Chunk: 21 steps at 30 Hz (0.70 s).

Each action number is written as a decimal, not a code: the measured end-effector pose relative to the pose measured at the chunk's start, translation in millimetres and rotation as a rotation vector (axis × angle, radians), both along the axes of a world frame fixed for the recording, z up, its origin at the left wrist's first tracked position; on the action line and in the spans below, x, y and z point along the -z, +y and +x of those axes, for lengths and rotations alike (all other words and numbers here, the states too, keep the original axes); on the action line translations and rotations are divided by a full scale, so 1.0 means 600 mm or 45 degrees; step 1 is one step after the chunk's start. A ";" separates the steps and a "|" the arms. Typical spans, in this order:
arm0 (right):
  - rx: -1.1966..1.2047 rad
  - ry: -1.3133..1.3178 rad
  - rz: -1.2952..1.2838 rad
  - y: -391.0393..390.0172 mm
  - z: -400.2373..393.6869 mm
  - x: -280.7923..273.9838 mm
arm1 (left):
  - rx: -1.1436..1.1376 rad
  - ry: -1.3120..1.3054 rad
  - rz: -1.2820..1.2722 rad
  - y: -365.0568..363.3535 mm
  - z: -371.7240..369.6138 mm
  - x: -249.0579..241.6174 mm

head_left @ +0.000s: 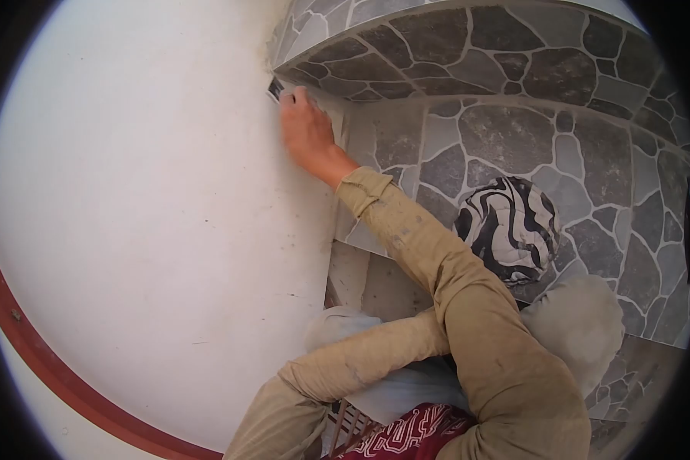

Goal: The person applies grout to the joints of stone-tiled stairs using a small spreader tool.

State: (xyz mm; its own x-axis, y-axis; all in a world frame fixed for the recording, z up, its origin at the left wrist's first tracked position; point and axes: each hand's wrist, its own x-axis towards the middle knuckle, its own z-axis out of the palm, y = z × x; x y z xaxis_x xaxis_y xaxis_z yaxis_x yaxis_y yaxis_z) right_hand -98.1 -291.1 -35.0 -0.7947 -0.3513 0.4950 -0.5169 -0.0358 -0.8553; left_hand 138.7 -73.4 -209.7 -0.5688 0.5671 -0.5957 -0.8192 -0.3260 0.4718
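Observation:
My right hand (pixel 309 134) reaches up and left to the white wall (pixel 153 192), near the corner where the wall meets the stone-patterned step. Its fingers are closed around a small flat scraper (pixel 275 89) with a dark face and a pale edge. Most of the scraper is covered by my fingers, and its end lies at the wall's edge. My left forearm (pixel 368 356) crosses beneath my right arm, and the left hand itself is hidden behind that arm.
Grey stone-patterned steps (pixel 514 138) rise on the right. A black-and-white patterned round cushion (pixel 510 230) sits on one step beside my knee (pixel 583 326). A dark red band (pixel 61 383) runs along the wall's lower left. Part of a slatted brown object (pixel 350 425) shows below.

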 end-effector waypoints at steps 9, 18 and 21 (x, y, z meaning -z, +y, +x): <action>0.034 0.051 -0.073 -0.010 -0.005 -0.004 | -0.351 -0.378 0.420 0.003 0.004 0.033; -0.108 0.009 -0.082 0.008 -0.008 -0.003 | -0.650 -0.698 0.802 0.023 0.021 0.083; -0.091 -0.115 -0.017 -0.003 -0.011 0.041 | -0.508 -0.550 0.851 0.028 0.055 0.173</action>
